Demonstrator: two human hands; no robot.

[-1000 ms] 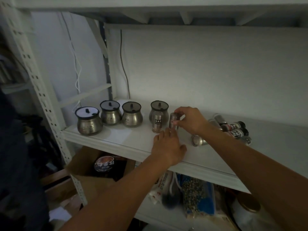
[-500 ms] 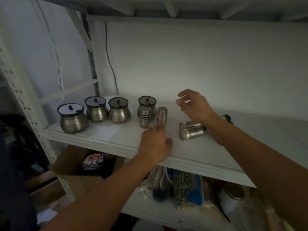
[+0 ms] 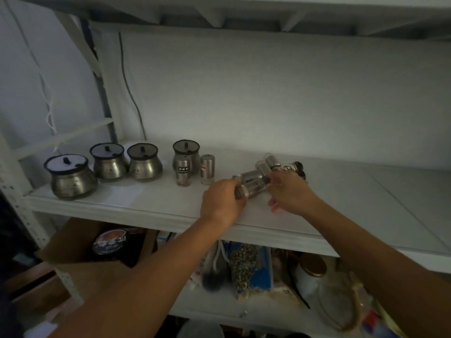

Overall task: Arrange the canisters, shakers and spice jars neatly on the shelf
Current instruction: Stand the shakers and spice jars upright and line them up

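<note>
Left hand (image 3: 223,203) grips a lying shaker (image 3: 251,182); right hand's (image 3: 291,195) hold is unclear. Loose jars (image 3: 291,167) beside it could roll off the shelf (image 3: 146,203).

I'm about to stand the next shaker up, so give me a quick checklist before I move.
1. Left hand grips the lying shaker at its near end: ok.
2. Right hand holding its far end: cannot tell, too dim.
3. Bare shelf beside the upright plain shaker: ok.
4. Four canisters and labelled shaker upright: ok.
5. Spice jars behind the right hand upright: not ok, lying down.
</note>
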